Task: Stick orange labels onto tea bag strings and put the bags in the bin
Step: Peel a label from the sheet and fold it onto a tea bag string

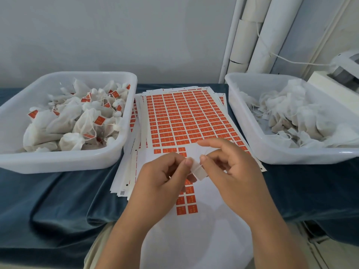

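Both hands are working over the near end of the sheet of labels (186,117), which lies between the two bins so that a fresh sticker is within reach of either side. The left hand (161,177) pinches one edge of a single label (199,170) between thumb and curled fingers. The right hand (231,167) pinches the opposite edge with its thumb while its forefinger stands out straight above. The label's pale side faces the camera, and a thin string (196,167) crosses it just between the two thumbs. By my judgement this is the position needed for folding the sticker shut over the string. The bag belonging to that string cannot be made out with confidence; it may hang below the hands against the stripped white backing, but the picture does not settle it. The left bin (58,164) holds bags already carrying orange tags (99,120), so it is evidently the destination and sits close to the left hand. The right bin (291,158) holds plain, untagged bags (291,113) — the supply. Both bins rest on a blue cloth (58,200). The label is not yet closed, and binning has yet to follow.
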Demonstrator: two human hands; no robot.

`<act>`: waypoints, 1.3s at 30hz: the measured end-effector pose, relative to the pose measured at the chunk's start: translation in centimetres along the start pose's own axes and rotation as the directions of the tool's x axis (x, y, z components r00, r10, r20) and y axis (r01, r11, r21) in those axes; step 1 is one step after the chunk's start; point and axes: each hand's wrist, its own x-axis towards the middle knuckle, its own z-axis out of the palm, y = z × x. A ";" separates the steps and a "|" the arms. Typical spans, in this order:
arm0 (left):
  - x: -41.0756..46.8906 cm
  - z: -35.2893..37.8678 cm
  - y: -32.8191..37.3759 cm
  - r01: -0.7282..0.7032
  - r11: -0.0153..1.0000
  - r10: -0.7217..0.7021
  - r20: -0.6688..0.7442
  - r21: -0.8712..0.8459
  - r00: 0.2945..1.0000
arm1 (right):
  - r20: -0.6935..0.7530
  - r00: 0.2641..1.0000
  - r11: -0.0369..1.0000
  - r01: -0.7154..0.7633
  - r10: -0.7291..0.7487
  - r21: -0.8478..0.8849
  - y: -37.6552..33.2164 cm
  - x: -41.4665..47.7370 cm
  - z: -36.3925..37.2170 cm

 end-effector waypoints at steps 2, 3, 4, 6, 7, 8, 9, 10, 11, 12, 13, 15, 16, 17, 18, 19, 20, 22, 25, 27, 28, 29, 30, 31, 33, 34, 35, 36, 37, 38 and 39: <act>0.0 -0.1 0.1 0.026 0.999 -0.026 -0.013 -0.022 1.000 | -0.002 1.000 1.000 0.001 -0.001 0.002 0.1 0.1 0.1; 0.0 -0.2 0.1 0.068 0.996 -0.069 -0.021 -0.053 0.997 | -0.007 1.000 1.000 0.004 -0.004 0.005 0.2 0.1 0.2; 0.1 -0.2 0.2 0.140 0.986 -0.143 -0.029 -0.093 0.989 | -0.014 1.000 1.000 0.010 -0.010 0.006 0.2 0.0 0.2; 0.3 -0.4 0.4 0.304 0.939 -0.313 -0.033 -0.161 0.949 | -0.024 0.999 1.000 0.023 -0.022 0.006 0.2 0.0 0.2; 0.5 -0.4 0.4 0.364 0.913 -0.376 -0.029 -0.185 0.926 | -0.027 0.999 1.000 0.027 -0.026 0.004 0.2 -0.1 0.3; 0.7 -0.4 0.4 0.415 0.886 -0.428 -0.021 -0.206 0.904 | -0.028 0.999 1.000 0.030 -0.030 -0.001 0.2 -0.1 0.4; 0.8 -0.5 0.4 0.457 0.860 -0.470 -0.001 -0.229 0.883 | -0.029 0.999 0.999 0.032 -0.032 -0.005 0.2 -0.1 0.5; 1.0 -0.6 0.3 0.488 0.837 -0.496 0.033 -0.249 0.868 | -0.031 0.999 0.999 0.036 -0.036 -0.006 0.1 -0.1 0.5; 1.1 -0.8 0.3 0.504 0.823 -0.503 0.077 -0.262 0.861 | -0.034 0.999 0.999 0.042 -0.042 -0.003 0.1 -0.1 0.6; 1.1 -0.9 0.2 0.508 0.817 -0.495 0.121 -0.271 0.860 | -0.036 0.998 0.999 0.046 -0.046 0.001 0.0 -0.1 0.6; 1.0 -1.1 0.2 0.508 0.814 -0.482 0.161 -0.280 0.861 | -0.036 0.998 0.999 0.048 -0.048 0.007 -0.1 -0.1 0.7; 1.0 -1.4 0.1 0.502 0.816 -0.459 0.207 -0.287 0.864 | -0.028 0.999 0.999 0.047 -0.047 0.014 -0.1 0.0 0.7; 1.0 -1.5 0.0 0.496 0.822 -0.449 0.215 -0.280 0.867 | -0.021 0.999 0.999 0.042 -0.042 0.015 -0.2 0.1 0.7; 1.0 -1.6 -0.1 0.485 0.832 -0.437 0.218 -0.269 0.872 | -0.013 0.999 0.999 0.036 -0.036 0.016 -0.2 0.1 0.7; 1.0 -1.6 -0.2 0.474 0.841 -0.426 0.220 -0.262 0.877 | -0.006 1.000 0.999 0.031 -0.030 0.019 -0.3 0.1 0.7; 1.0 -1.6 -0.3 0.467 0.845 -0.418 0.222 -0.260 0.881 | 0.000 1.000 0.999 0.026 -0.026 0.023 -0.3 0.1 0.7; 0.9 -1.5 -0.3 0.462 0.846 -0.414 0.221 -0.264 0.883 | 0.006 1.000 0.999 0.022 -0.022 0.028 -0.3 0.2 0.7; 0.9 -1.5 -0.2 0.451 0.850 -0.408 0.202 -0.272 0.890 | 0.012 1.000 0.999 0.014 -0.014 0.040 -0.3 0.2 0.8; 0.8 -1.3 -0.2 0.431 0.872 -0.397 0.182 -0.232 0.900 | 0.020 1.000 0.998 -0.014 0.012 0.068 -0.2 0.3 0.9; 0.8 -1.3 0.0 0.410 0.892 -0.377 0.188 -0.188 0.907 | 0.032 0.999 0.996 -0.026 0.023 0.084 -0.1 0.4 1.0; 0.8 -1.2 0.0 0.396 0.902 -0.364 0.192 -0.171 0.911 | 0.037 0.999 0.995 -0.028 0.025 0.091 -0.1 0.4 1.1; 0.7 -1.2 0.0 0.382 0.910 -0.350 0.194 -0.163 0.917 | 0.041 0.999 0.995 -0.031 0.027 0.095 0.0 0.4 1.2; 0.7 -1.2 0.0 0.367 0.917 -0.336 0.193 -0.155 0.922 | 0.042 0.999 0.995 -0.035 0.031 0.095 0.0 0.5 1.3; 0.6 -1.1 0.0 0.352 0.926 -0.325 0.185 -0.138 0.928 | 0.039 0.999 0.995 -0.041 0.038 0.093 0.0 0.5 1.4; 0.5 -0.9 -0.1 0.312 0.946 -0.298 0.144 -0.086 0.944 | 0.017 0.998 0.993 -0.058 0.057 0.099 -0.2 0.7 1.6; 0.5 -0.7 -0.2 0.294 0.953 -0.286 0.112 -0.065 0.952 | 0.000 0.997 0.990 -0.073 0.074 0.117 -0.3 0.8 1.7; 0.5 -0.5 -0.2 0.280 0.959 -0.276 0.075 -0.049 0.958 | -0.021 0.995 0.984 -0.097 0.101 0.147 -0.5 0.9 1.8; 0.5 -0.4 -0.3 0.263 0.964 -0.261 0.034 -0.037 0.965 | -0.045 0.989 0.973 -0.127 0.138 0.191 -0.5 1.0 2.0; 0.5 -0.4 -0.4 0.238 0.971 -0.239 -0.006 -0.026 0.971 | -0.072 0.980 0.956 -0.163 0.186 0.245 -0.6 1.0 2.1; 0.5 -0.3 -0.5 0.214 0.977 -0.215 -0.042 -0.018 0.976 | -0.096 0.966 0.936 -0.202 0.238 0.290 -0.6 0.9 2.3; 0.5 -0.4 -0.6 0.195 0.981 -0.195 -0.073 -0.011 0.978 | -0.099 0.954 0.919 -0.242 0.284 0.312 -0.6 0.6 2.5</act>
